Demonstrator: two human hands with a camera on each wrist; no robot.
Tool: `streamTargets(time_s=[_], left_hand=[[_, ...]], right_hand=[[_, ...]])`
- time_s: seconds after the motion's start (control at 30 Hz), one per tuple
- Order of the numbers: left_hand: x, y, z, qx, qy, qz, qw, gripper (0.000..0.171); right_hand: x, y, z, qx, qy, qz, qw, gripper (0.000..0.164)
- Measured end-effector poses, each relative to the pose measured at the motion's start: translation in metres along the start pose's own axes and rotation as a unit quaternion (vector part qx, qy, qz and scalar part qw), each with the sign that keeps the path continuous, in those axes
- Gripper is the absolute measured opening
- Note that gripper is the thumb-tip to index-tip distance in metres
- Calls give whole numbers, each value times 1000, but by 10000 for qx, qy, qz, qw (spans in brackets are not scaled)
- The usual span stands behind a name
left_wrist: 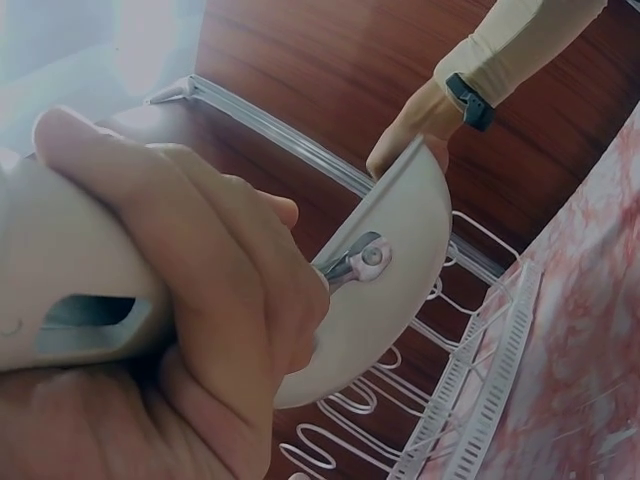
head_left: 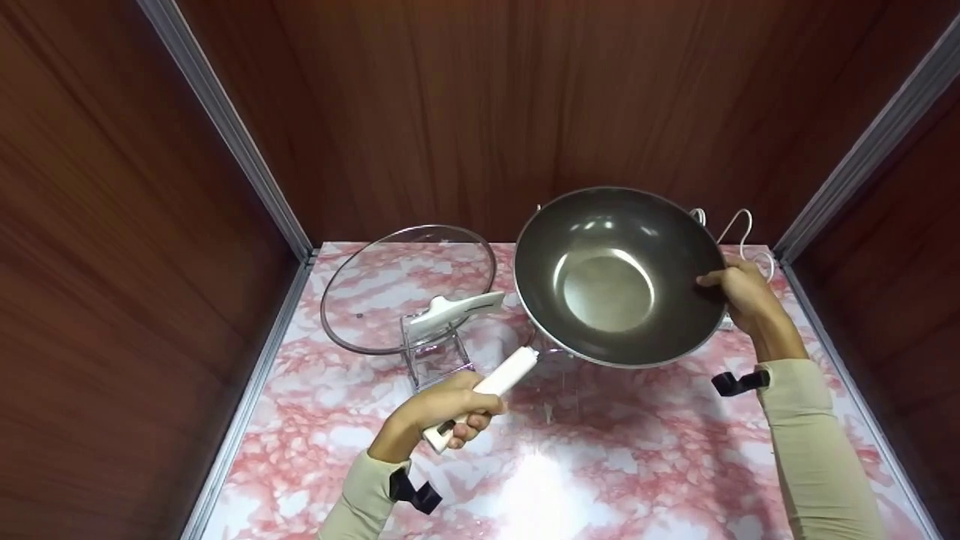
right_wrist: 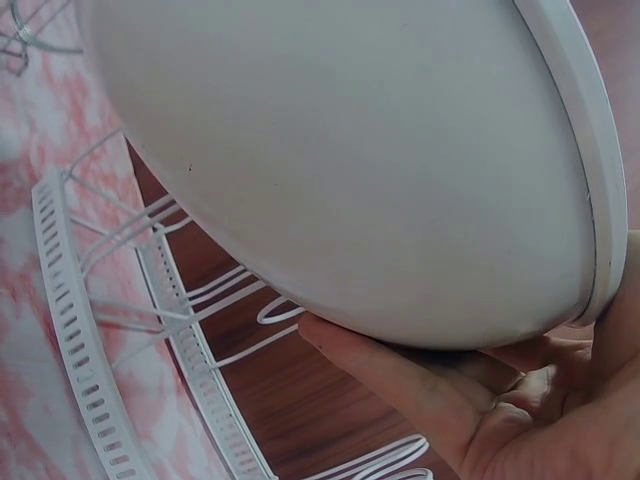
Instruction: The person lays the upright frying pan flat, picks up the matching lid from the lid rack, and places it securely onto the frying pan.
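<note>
A wok point(head_left: 611, 289) with a dark inside and a pale outer wall point(right_wrist: 350, 180) is held up off the table, tilted so its inside shows in the head view. My left hand point(head_left: 454, 412) grips its white handle point(head_left: 512, 371), with the fingers wrapped round it. On the far side, my right hand point(head_left: 742, 296) holds the rim, thumb inside the bowl and fingers spread under the outer wall. In the left wrist view a metal bracket point(left_wrist: 365, 258) joins the handle to the wok.
A glass lid point(head_left: 375, 285) with a white handle point(head_left: 457, 311) leans on a clear stand point(head_left: 411, 364) at the left. Behind and below the wok stands a white wire rack point(right_wrist: 75, 320). Wooden panels enclose the marbled red-and-white table point(head_left: 315, 457).
</note>
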State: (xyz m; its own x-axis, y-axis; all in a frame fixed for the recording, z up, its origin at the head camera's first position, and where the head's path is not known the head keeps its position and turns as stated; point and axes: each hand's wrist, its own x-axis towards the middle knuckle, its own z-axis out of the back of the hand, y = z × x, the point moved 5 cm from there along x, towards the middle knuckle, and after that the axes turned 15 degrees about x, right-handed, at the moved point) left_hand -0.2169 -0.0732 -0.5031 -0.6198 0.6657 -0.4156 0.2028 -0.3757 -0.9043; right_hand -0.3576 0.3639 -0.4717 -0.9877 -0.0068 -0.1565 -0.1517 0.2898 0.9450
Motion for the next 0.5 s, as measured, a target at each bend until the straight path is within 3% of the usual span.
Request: streamTargets(time_s=[0.5], left_hand=[[-2, -1, 5, 527, -13, 28, 9986, 20]], right_hand=[[-19, -3, 5, 52, -217, 5, 9998, 30]])
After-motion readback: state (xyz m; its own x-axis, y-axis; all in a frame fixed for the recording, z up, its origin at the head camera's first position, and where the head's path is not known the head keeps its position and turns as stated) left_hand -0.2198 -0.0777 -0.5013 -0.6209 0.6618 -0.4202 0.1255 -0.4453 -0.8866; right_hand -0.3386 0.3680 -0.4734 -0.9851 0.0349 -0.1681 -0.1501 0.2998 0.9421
